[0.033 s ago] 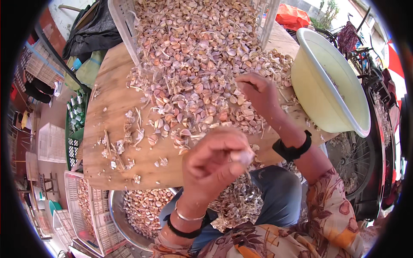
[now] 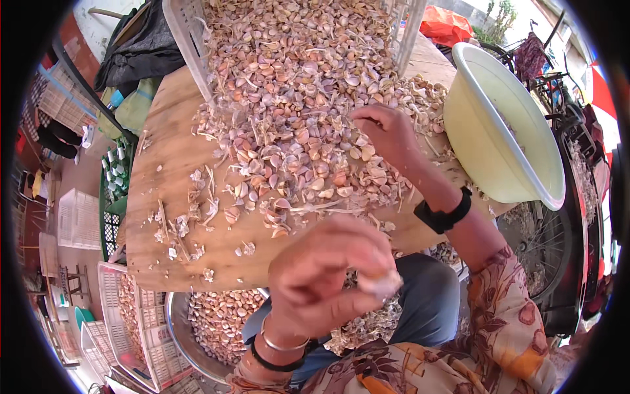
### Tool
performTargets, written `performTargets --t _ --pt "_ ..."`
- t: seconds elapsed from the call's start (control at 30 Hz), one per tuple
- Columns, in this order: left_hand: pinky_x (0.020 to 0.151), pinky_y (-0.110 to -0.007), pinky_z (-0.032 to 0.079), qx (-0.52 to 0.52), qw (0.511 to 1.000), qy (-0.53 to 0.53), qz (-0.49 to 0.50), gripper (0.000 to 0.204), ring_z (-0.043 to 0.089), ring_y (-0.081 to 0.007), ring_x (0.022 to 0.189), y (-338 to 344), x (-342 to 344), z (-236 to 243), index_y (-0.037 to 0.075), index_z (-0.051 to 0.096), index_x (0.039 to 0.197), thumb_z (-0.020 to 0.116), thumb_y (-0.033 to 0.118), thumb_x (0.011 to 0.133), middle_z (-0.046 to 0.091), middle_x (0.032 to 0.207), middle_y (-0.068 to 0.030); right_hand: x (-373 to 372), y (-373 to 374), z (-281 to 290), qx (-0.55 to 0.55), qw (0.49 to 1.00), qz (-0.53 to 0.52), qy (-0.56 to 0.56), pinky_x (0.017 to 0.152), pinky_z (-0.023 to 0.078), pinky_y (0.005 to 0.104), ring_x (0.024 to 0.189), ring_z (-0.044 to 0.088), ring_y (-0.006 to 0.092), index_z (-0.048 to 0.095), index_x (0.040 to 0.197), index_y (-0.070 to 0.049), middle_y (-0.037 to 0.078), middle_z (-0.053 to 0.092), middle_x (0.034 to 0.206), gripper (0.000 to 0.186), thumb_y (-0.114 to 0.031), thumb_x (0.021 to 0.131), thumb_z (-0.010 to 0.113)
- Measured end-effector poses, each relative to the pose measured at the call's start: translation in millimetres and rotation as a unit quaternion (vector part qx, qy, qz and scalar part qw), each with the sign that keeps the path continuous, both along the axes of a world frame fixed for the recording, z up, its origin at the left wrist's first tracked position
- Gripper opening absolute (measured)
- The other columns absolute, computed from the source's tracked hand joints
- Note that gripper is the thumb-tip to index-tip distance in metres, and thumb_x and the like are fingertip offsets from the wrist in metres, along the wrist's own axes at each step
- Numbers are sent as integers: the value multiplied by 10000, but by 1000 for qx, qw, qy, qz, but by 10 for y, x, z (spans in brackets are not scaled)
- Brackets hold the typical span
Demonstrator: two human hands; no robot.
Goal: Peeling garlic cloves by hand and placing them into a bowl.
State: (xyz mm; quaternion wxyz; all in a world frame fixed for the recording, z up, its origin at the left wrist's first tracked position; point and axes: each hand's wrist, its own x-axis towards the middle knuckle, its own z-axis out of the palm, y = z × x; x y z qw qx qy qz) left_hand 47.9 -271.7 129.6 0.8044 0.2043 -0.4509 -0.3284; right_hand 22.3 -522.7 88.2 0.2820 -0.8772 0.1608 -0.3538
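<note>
A heap of loose garlic cloves [image 2: 289, 98], mixed with dry skins and stalks, spreads over the wooden table [image 2: 157, 243]. My left hand [image 2: 321, 269] is raised above the near table edge. Its thumb and fingers pinch a pale garlic clove [image 2: 380, 284], blurred by motion. My right hand [image 2: 387, 134] hovers over the right side of the heap with its fingers curled in. What those fingers hold, if anything, is hidden. Below the table edge, a metal basin [image 2: 176, 328] of cloves stands left of my legs.
A white plastic crate [image 2: 190, 39] lies open at the far end, cloves spilling out. To the right stands a large pale yellow tub [image 2: 479, 144], tilted, beside a wheeled cart [image 2: 551, 243]. Stacked crates [image 2: 157, 328] and a green crate of bottles [image 2: 113, 190] are at left. Skins lie between my knees.
My left hand has shifted slightly down, the pinched clove moving right and down with it. My right hand has moved a little up and left over the heap.
</note>
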Motion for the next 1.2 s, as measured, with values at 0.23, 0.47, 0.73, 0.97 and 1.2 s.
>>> performTargets --t 0.23,0.47,0.73,0.97,1.2 --pt "578 -317 508 -219 967 57 -113 76 579 -263 673 172 -135 413 -59 641 811 651 14 829 625 861 -226 1081 -547 -398 -247 914 44 319 747 500 406 877 615 321 688 926 -90 131 619 933 165 -94 789 595" --pt "556 -327 491 -223 950 167 -138 93 563 -285 639 377 -259 369 -105 618 807 611 -20 843 613 845 -264 844 -580 -294 9 999 -26 26 637 503 352 746 651 261 669 815 33 154 659 826 151 -113 811 632" --pt "602 -280 447 13 982 180 56 226 511 -161 689 -91 144 -30 15 536 1069 558 187 925 547 914 -83 -94 40 67 507 850 87 -114 583 429 217 661 534 73 643 951 -1 0 589 769 183 -175 898 617" --pt "642 -259 473 277 890 -179 314 260 554 -117 738 -660 -147 -816 31 512 1098 523 251 961 572 898 -85 -657 1063 -93 541 828 40 -140 552 438 207 629 522 51 646 930 2 -14 596 754 133 -119 903 598" --pt "527 -213 384 333 928 98 134 161 455 -45 620 -668 -428 -823 56 526 981 499 214 968 510 754 12 -934 1218 -291 493 851 -75 -165 563 420 184 656 503 32 649 929 -20 -29 580 761 131 -120 923 564"
